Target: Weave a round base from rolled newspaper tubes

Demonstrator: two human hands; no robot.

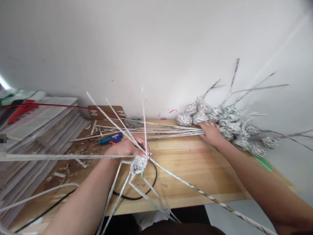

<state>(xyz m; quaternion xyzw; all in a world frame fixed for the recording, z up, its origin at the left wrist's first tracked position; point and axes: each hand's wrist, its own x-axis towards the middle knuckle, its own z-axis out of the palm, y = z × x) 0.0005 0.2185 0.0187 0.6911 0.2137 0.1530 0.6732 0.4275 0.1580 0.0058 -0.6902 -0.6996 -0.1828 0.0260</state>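
Note:
My left hand (130, 147) is closed on a small weaving (139, 164) of rolled newspaper sticks, left of the table's middle. Long paper sticks fan out from it: some point up toward the wall, one runs left, several hang over the table's front edge, and a long printed one (207, 195) stretches down to the right. At the back of the table, my right hand (212, 133) has its fingers curled over a bundle of loose rolled paper sticks (173, 131). Its fingertips are partly hidden, close to the woven gourd shapes.
Several woven paper gourd shapes (236, 127) are heaped at the back right. A blue hot glue gun (111, 138) lies by paper scraps (83, 163). Newspaper stacks (49, 137) fill the left, with a red-handled tool (23, 111) on top. A black cable (132, 197) loops over the wooden table (195, 169).

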